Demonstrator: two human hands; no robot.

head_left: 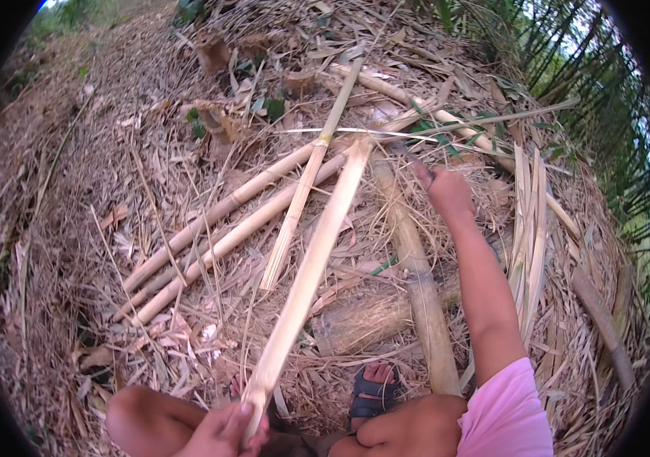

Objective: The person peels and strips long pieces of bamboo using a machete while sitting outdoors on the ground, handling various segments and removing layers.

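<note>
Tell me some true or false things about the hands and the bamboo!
1. The left hand grips the near end of a long bamboo strip. True.
2. The right hand rests in the lap. False: it is stretched out near the strip's far end, holding a knife.
3. The ground is covered in snow. False: dry leaves and straw.
4. A sandal is on one foot. True.
5. More bamboo poles lie on the ground. True.

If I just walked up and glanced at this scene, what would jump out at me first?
Most likely the long pale split bamboo strip running up the middle, its near end gripped in the left hand at the bottom edge. Near its far tip the right hand holds a thin blade-like tool. More pale bamboo poles lie on dry leaf litter to the left.
</note>
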